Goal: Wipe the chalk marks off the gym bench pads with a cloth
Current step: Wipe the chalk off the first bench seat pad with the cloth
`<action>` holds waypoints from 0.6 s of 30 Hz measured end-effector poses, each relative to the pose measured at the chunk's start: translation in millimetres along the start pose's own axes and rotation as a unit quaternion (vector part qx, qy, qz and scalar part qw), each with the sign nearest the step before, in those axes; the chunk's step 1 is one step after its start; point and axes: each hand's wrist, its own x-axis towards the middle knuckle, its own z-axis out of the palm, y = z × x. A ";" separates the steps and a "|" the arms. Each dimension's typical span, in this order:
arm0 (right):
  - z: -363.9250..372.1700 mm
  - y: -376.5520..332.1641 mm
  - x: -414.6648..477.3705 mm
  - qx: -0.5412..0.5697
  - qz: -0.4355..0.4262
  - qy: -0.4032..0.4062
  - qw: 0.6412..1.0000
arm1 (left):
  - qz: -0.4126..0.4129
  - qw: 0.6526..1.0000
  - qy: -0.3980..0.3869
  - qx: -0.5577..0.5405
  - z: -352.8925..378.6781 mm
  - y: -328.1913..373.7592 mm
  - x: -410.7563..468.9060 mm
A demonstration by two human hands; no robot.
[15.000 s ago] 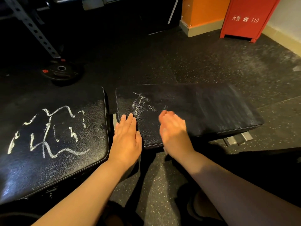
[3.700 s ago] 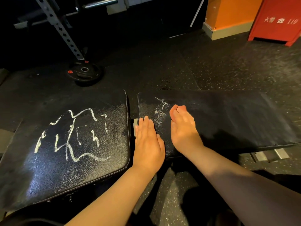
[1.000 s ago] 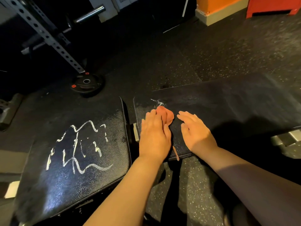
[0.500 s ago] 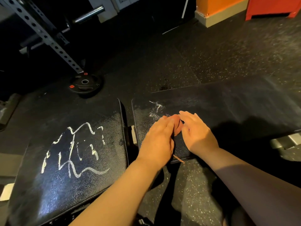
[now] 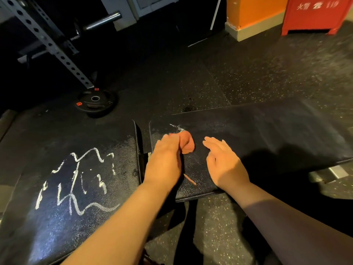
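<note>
Cloth: the reddish-orange cloth point(image 5: 188, 144) lies on the right bench pad point(image 5: 267, 134), close to the pad's left edge. It is bunched right under the faint chalk streak point(image 5: 176, 127), and a thin tail of it trails toward the near edge.
Left hand: the left hand point(image 5: 164, 163) covers the cloth with its fingers bent over the bunch, gripping it and bearing down. That looks meant to put weight on the streak.
Right hand: the right hand point(image 5: 224, 163) is relaxed with its fingers loosely spread, just beside the cloth and holding nothing. Whether it touches the pad I cannot tell; it seems parked there to steady the body.
Left bench pad: the left bench pad point(image 5: 47, 236) carries a large white chalk scribble point(image 5: 76, 180), which is untouched.
Progress: probably about halfway. The right pad is nearly clean, and the left pad is yet to be wiped.
Beyond: a weight plate point(image 5: 95, 101) lies on the floor past the far edges of the pads.
</note>
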 end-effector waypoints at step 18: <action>-2.7 8.5 12.1 0.034 0.004 -0.005 0.999 | -0.035 0.998 0.030 -0.044 3.2 30.1 -12.0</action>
